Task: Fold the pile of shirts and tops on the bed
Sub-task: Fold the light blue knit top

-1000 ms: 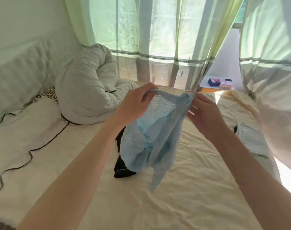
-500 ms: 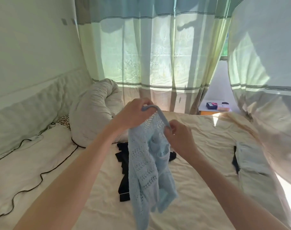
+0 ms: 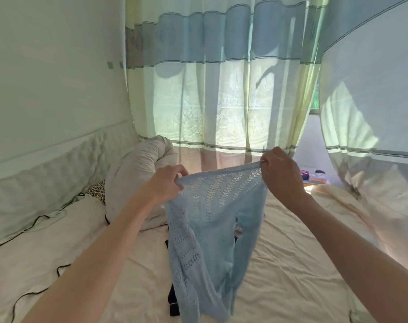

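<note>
Head view. Light blue openwork knit top [image 3: 212,220] held up in the air over the bed [image 3: 291,264], between the two hands, top edge stretched roughly level, slightly higher on the right. Left hand [image 3: 165,185]: fingers curled, pinching the left corner of the top edge. Right hand [image 3: 280,173]: fingers curled round the right corner of the same edge, back of hand toward camera. Both grips closed on the fabric; hands apart, the knit taut between them. Body of the top hangs down in loose folds, lower end reaching the bottom of the frame; whether it touches the sheet cannot be told. Dark garment [image 3: 174,299] lies on the sheet directly behind the hanging top, mostly hidden by it. Rolled grey duvet [image 3: 137,183] at far left of the bed, against the padded headboard [image 3: 47,173]. Leopard-print pillow [image 3: 97,191] just beside the duvet. Black cable [image 3: 35,222] runs across the near-left bedding. Striped curtains [image 3: 221,101] behind, backlit
</note>
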`<state>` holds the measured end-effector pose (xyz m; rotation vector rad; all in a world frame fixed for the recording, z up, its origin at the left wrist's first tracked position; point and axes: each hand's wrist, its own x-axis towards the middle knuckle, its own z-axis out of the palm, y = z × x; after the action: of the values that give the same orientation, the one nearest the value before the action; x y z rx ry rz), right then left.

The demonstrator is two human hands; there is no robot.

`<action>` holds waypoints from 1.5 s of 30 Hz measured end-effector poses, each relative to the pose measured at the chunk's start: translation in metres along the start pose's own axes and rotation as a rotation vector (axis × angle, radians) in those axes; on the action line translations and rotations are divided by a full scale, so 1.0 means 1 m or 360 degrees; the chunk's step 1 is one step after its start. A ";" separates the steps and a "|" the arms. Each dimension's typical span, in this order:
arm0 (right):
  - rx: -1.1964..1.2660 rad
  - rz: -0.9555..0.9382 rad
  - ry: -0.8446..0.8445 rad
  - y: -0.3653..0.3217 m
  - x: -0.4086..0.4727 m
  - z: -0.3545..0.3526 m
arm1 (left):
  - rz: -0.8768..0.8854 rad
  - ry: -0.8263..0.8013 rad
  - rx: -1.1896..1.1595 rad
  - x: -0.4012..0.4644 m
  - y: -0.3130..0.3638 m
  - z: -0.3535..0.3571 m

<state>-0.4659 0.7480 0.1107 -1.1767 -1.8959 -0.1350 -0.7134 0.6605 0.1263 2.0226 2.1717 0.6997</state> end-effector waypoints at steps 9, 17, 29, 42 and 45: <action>0.0649 0.0492 -0.0344 -0.004 0.027 -0.008 | -0.0346 0.0291 0.0115 0.005 -0.039 -0.025; 0.0116 0.0033 -0.0848 0.013 0.014 -0.016 | -0.0731 0.0256 -0.0714 0.005 -0.061 -0.044; 0.0576 0.0642 -0.0296 0.027 0.008 -0.021 | -0.0844 0.0317 -0.1006 -0.004 -0.063 -0.020; 0.0566 0.0485 -0.1340 0.035 -0.056 -0.070 | -0.0372 -0.0562 -0.1436 -0.083 -0.087 -0.023; 0.0560 0.0602 -0.1522 0.051 -0.096 -0.069 | -0.0479 -0.0603 -0.1491 -0.114 -0.096 0.009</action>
<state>-0.3677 0.6765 0.0665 -1.4459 -2.2710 1.0987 -0.7855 0.5509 0.0537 1.1890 1.4505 0.9435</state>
